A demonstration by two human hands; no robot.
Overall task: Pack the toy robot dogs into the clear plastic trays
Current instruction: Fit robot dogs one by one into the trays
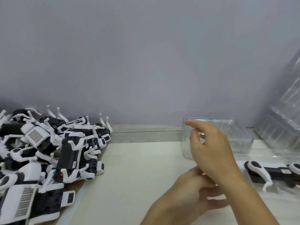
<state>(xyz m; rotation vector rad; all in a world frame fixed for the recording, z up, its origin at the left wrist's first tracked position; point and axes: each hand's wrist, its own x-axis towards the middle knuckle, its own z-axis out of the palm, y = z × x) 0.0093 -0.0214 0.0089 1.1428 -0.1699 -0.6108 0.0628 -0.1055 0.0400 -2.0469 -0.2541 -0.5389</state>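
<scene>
tray staging beside the toy robot dog supply

the pile of toy robot dogs (48, 153) is heaped at 9 o'clock on the tabletop (138, 176), probably so the supply is within easy reach. one toy robot dog (272, 173) lies on its side at 3 o'clock, apparently inside a clear tray whose edges are hard to trace. an upturned clear plastic tray (240, 135) stands at 1 o'clock, and a stack of clear trays (285, 111) leans at the far right.

the right hand (212, 150) hovers in front of the upturned tray, its grip loosely curled and holding nothing visible; contact with the tray cannot be confirmed. the left hand (188, 195) sits below it at 5 o'clock; its fingers are partly hidden, so its grip cannot be determined.

the dogs are black-bodied with white legs, white heads and grid-patterned faces.
</scene>
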